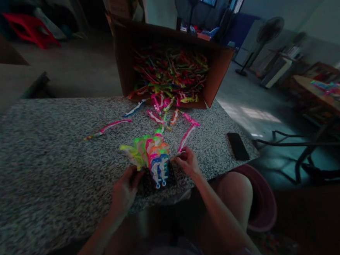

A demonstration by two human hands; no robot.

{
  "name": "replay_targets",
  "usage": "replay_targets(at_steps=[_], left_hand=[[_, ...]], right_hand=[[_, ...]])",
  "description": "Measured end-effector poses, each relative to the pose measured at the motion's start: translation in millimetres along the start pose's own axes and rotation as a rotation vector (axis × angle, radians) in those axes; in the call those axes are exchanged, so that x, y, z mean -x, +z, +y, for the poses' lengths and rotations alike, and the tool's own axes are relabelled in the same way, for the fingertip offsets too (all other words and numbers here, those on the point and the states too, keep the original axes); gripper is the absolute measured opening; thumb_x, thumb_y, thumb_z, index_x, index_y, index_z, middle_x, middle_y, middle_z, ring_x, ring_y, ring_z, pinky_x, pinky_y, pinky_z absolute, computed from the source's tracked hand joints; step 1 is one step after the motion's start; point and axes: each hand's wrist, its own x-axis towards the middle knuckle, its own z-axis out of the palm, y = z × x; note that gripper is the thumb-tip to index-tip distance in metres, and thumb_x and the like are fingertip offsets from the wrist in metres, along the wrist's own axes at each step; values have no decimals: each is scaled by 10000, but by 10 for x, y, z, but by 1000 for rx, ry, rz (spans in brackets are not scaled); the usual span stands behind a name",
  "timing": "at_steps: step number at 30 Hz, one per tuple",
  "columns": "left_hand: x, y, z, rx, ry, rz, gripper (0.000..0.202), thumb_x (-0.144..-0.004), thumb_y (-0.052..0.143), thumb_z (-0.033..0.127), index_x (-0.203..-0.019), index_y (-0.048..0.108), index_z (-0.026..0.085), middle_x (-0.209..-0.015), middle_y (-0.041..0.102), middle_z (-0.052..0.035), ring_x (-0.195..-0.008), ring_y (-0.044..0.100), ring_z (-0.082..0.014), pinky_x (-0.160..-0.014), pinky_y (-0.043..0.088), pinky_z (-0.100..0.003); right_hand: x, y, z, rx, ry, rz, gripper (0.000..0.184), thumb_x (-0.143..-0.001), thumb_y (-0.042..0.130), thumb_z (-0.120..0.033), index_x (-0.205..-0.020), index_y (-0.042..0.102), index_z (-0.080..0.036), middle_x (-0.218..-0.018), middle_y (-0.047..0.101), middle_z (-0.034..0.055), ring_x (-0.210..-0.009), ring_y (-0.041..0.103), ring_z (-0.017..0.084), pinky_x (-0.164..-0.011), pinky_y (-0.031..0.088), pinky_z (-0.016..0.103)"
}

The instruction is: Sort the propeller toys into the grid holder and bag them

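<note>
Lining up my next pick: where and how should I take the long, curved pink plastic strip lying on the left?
Probably mid-length on the curved pink plastic strip, from above, pinched across its narrow width: it's slender, lying by itself on the speckled tabletop.

Carton (218, 75) behind the heaped pieces (157, 153) — phone (238, 146) rightward on the tabletop (74, 169).

Looks like a workshop; carton (219, 73) heaped with colourful plastic pieces (171, 67); speckled table (59, 170); standing fan (269, 31); grey floor (93, 72).
</note>
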Motion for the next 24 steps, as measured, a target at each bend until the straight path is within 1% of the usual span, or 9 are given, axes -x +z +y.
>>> replay_targets(at_steps=[3, 6, 11, 16, 19, 20, 21, 22, 24], left_hand=[[-6, 27, 8, -36, -13, 24, 285, -802, 464, 476, -815, 537, 200, -687, 658, -25, -588, 632, -194, -595, 504, -278], [-10, 31, -5, -70, 7, 9, 267, -806, 457, 433, -868, 555, 193, -746, 685, -45, -620, 654, -204, -618, 517, -291], [-35, -6, -110, -106, 107, -30, 222, -836, 443, 391, -908, 576, 228, -860, 719, -30, -743, 688, -204, -692, 550, -296], [-17, 94, -253, -109, 186, 40, 204, -858, 456, 366, -944, 598, 247, -897, 723, -33, -780, 690, -196, -717, 562, -290], [22, 139, -244, -58, 197, 78, 222, -867, 446, 347, -953, 621, 240, -897, 727, -47, -802, 689, -208, -734, 562, -303], [26, 121, -233, -28, 188, 60, 232, -867, 445, 345, -950, 632, 236, -894, 727, -50, -802, 688, -210, -738, 561, -305], [17, 80, -228, 8, 177, 8, 237, -863, 452, 346, -946, 644, 236, -894, 729, -50, -801, 687, -210, -739, 560, -304], [-12, 18, -236, 49, 167, -87, 233, -851, 473, 349, -946, 655, 239, -901, 730, -46, -802, 688, -209, -739, 559, -300], [-163, -162, -309, 128, 128, -287, 215, -792, 558, 361, -937, 673, 253, -894, 737, -27, -791, 691, -207, -721, 562, -286]], right_hand=[[-49, 37, -22, 174, -33, -80, 224, -677, 672, -317, -820, 538, -208, -670, 645, -41, -592, 588, 115, -560, 445, 202], [-58, 44, -80, 353, -81, -127, 163, -684, 675, -286, -763, 556, -206, -665, 650, -31, -592, 594, 122, -567, 433, 208], [-15, 76, -165, 453, -165, -205, 145, -704, 665, -251, -816, 580, -212, -711, 674, -31, -635, 629, 126, -608, 436, 202], [-28, 137, -142, 549, -244, -256, 153, -719, 664, -241, -858, 607, -211, -728, 670, -23, -662, 624, 134, -627, 432, 207], [-31, 173, -97, 612, -303, -232, 188, -673, 715, -224, -832, 621, -194, -782, 678, 6, -778, 626, 166, -745, 451, 251], [-29, 170, -86, 622, -309, -238, 205, -666, 725, -222, -844, 629, -188, -794, 681, 13, -800, 626, 174, -771, 451, 265], [-31, 151, -83, 613, -309, -267, 227, -669, 728, -223, -874, 637, -185, -802, 686, 15, -802, 628, 175, -777, 453, 271], [-48, 112, -89, 583, -306, -329, 257, -677, 726, -226, -918, 644, -187, -818, 693, 11, -795, 635, 170, -769, 459, 267], [-165, -31, -132, 481, -302, -521, 303, -688, 724, -233, -981, 651, -208, -866, 704, -2, -797, 650, 155, -730, 473, 241]])
